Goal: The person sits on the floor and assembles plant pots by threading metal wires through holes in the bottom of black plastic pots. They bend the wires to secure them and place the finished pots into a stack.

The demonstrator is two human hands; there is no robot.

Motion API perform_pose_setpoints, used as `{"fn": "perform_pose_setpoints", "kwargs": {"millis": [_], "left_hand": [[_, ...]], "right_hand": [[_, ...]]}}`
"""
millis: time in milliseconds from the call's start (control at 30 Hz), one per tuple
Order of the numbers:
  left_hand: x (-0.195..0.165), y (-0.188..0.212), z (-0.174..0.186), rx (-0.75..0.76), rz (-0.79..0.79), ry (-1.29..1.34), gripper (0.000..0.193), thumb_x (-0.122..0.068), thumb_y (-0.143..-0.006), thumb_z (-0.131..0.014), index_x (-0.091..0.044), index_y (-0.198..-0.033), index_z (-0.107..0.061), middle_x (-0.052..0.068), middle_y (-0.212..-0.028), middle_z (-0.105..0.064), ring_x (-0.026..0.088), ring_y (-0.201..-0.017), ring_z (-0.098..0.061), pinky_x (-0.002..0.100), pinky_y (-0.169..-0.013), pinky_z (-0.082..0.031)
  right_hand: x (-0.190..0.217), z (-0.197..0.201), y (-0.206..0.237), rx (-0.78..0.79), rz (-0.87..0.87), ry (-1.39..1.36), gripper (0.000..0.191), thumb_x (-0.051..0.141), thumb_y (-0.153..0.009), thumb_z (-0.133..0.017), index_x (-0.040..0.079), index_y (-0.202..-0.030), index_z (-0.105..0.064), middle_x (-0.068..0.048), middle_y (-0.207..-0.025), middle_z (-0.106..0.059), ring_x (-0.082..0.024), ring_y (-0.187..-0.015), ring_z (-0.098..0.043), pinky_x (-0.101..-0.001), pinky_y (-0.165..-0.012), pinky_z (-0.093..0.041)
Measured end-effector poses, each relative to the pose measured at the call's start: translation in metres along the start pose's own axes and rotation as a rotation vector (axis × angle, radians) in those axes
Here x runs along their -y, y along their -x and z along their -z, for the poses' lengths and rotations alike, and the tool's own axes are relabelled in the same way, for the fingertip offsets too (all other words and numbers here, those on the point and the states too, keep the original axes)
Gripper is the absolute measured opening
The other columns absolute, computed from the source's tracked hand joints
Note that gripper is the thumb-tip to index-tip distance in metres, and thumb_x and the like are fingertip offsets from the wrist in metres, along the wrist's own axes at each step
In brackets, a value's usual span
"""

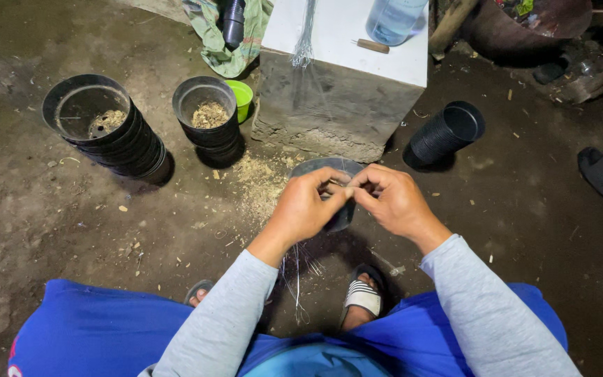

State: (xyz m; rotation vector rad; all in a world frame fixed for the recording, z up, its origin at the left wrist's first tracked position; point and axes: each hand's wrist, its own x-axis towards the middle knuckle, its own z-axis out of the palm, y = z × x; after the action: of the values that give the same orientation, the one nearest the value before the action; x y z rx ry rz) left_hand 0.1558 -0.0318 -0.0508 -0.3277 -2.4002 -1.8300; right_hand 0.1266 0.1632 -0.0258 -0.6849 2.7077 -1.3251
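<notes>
Just in front of the concrete block point(343, 105), both hands meet over a black plastic pot point(340, 209) held tilted, rim toward the block. Looks like wiring step: thin wire strands point(299, 269) hang below the hands, w/ more wire point(305, 35) draped over the block top.

Left hand point(305, 209): fingers curled tight, thumb + forefinger pinched at pot rim. Right hand point(392, 202): same, fingertips pressed together, touching the left's. Can't tell if wire itself is in the pinch, too fine.

Next move prob needs a fine twist/pull, pot kept steady.

Left of block: two stacks of pots point(116, 136), one more stack point(444, 132) on its side to the right.
</notes>
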Motion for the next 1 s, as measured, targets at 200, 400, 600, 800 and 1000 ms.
{"fn": "perform_pose_setpoints", "kwargs": {"millis": [200,400,600,800,1000], "left_hand": [[0.007,0.000,-0.007,-0.102,0.082,-0.103,0.016,-0.024,-0.092,-0.072,-0.008,-0.094,-0.075,0.013,-0.075,-0.073,0.022,-0.066,-0.072,0.035,-0.061,-0.054],[0.018,0.000,-0.013,-0.206,0.107,-0.126,0.013,-0.022,-0.088,-0.071,-0.009,-0.092,-0.076,0.014,-0.075,-0.074,0.026,-0.065,-0.072,0.038,-0.061,-0.054],[0.022,0.004,-0.024,-0.221,0.137,-0.149,0.014,-0.023,-0.089,-0.070,-0.010,-0.089,-0.075,0.015,-0.069,-0.071,0.030,-0.063,-0.071,0.042,-0.062,-0.055],[0.023,0.008,-0.037,-0.224,0.098,-0.167,0.013,-0.021,-0.090,-0.070,-0.009,-0.094,-0.073,0.016,-0.068,-0.069,0.034,-0.067,-0.071,0.045,-0.064,-0.053],[0.023,0.008,-0.041,-0.227,-0.008,-0.171,0.015,-0.018,-0.090,-0.069,-0.004,-0.097,-0.071,0.018,-0.093,-0.073,0.035,-0.077,-0.072,0.045,-0.071,-0.055]], "right_hand": [[-0.005,-0.013,0.006,-0.059,0.007,0.010,0.011,0.010,-0.088,-0.077,0.002,-0.093,-0.072,-0.005,-0.088,-0.072,-0.011,-0.073,-0.067,-0.0267,-0.065,-0.053],[-0.025,-0.024,0.004,-0.023,-0.049,-0.140,0.006,0.006,-0.087,-0.073,0.001,-0.090,-0.075,-0.004,-0.097,-0.075,-0.011,-0.084,-0.070,-0.0250,-0.075,-0.055],[-0.054,-0.032,0.000,0.027,-0.168,-0.220,0.007,0.005,-0.084,-0.079,0.000,-0.088,-0.076,-0.001,-0.089,-0.074,-0.007,-0.079,-0.065,-0.0249,-0.073,-0.053],[-0.054,-0.054,0.000,-0.137,-0.241,-0.174,0.024,0.011,-0.086,-0.081,0.002,-0.091,-0.059,0.000,-0.077,-0.064,-0.006,-0.069,-0.055,-0.0261,-0.062,-0.049],[-0.039,-0.050,0.003,-0.173,-0.216,0.093,0.020,0.012,-0.082,-0.081,0.004,-0.091,-0.064,0.002,-0.069,-0.064,-0.004,-0.062,-0.056,-0.0250,-0.058,-0.048]]}}
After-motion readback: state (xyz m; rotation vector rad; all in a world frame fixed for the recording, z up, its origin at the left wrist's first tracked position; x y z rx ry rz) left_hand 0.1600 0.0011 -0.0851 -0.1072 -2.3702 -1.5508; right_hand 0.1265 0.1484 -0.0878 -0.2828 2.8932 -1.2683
